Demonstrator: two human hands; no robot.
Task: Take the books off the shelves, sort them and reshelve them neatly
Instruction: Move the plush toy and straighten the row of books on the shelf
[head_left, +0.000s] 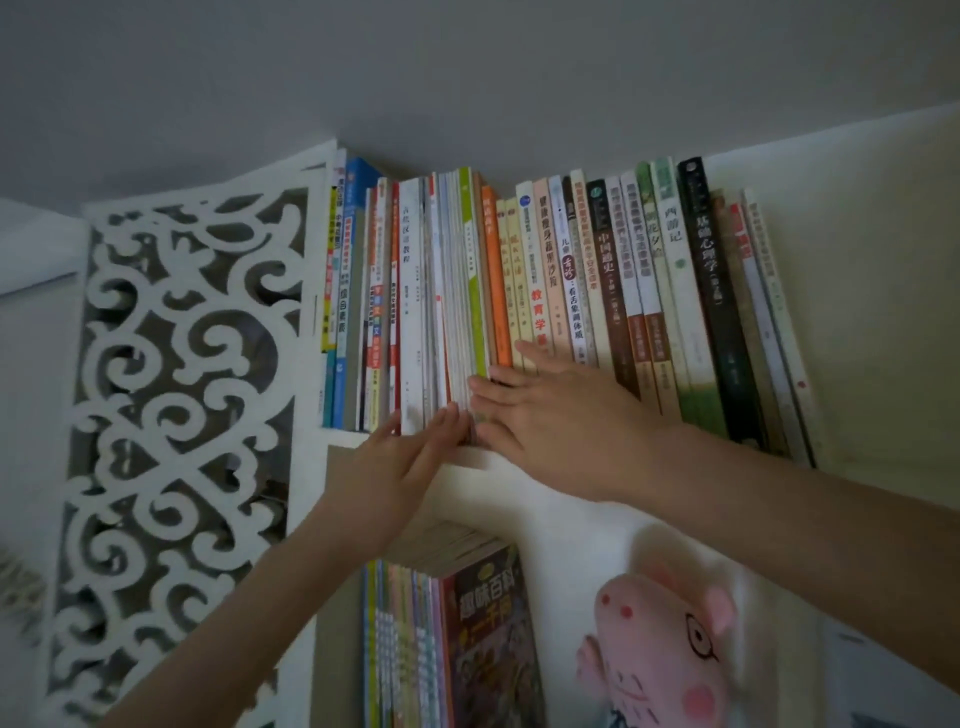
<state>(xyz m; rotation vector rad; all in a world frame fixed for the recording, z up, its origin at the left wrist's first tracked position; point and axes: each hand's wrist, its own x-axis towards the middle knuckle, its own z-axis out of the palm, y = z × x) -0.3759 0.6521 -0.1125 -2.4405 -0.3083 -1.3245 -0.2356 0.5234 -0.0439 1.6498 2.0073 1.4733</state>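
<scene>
Bookcase with carved white side panel: the upper shelf carries a tightly packed upright row of books, with lower books and a pink plush pig beneath. Both hands lie flat and grasp nothing: the left hand sets straight fingers on the lower ends of the thin pale volumes, and the right hand spreads against the orange and cream spines beside them. Probable hazard: drawing out the thin group without a firm pinch may let slim volumes fan apart and drop, or drag neighbours off the shelf.
</scene>
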